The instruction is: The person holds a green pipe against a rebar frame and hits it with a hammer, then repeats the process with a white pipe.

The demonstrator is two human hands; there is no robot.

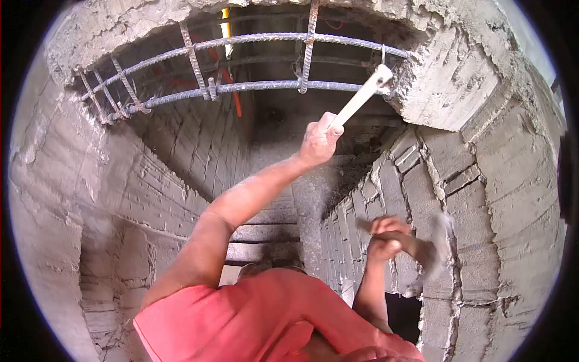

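My left hand [321,140] is raised and closed around the lower end of a pale tube [357,104]. The tube slants up to the right, and a dark hole shows at its rounded top. That top overlaps the right ends of the rebar [265,86], beside broken concrete [449,84]; whether it touches cannot be made out. Lower right, my right hand [389,237] grips a hammer [416,246] by its handle. The hammer's head, smeared by motion, points right in front of the block wall, well apart from the tube.
Two curved bars with short cross bars span the opening above. A yellow strip [227,30] and an orange tube [237,104] hang behind them. Rough block wall [476,223] stands right, another wall [163,199] left. Steps [265,233] lie below, and a dark hole [405,317] opens lower right.
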